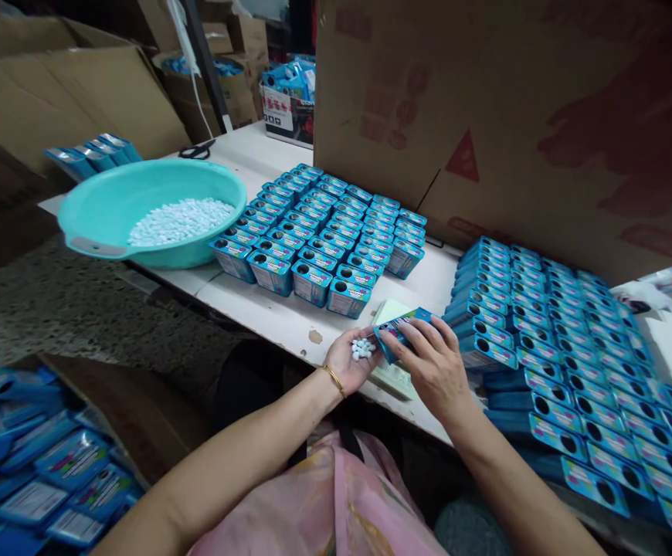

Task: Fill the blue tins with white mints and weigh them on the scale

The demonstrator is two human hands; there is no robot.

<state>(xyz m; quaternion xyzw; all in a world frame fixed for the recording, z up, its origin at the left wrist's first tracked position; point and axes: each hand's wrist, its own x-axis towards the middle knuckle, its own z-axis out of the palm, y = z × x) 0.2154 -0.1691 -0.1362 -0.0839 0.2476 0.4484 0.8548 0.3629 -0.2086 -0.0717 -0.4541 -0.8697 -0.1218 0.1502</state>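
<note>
My left hand [351,361] is cupped palm up, holding a small heap of white pellets [362,349]; a gold bangle is on its wrist. My right hand [432,363] grips a blue box [401,330] from above, tilted so its near end rests over my left palm. Where the two meet, the box hides my left fingertips. Just beneath the hands lies a pale green pad or stack [391,378] on the white table [255,320]. To the left, a turquoise basin [96,208] holds a pile of the same kind of white pellets [182,222].
Rows of upright blue boxes [318,239] with round dark holes stand mid-table. A larger block of them [573,363] fills the right side. Behind rises a big cardboard carton [394,93]. At lower left, an open carton [110,413] holds blue boxes. Black scissors [197,149] lie beyond the basin.
</note>
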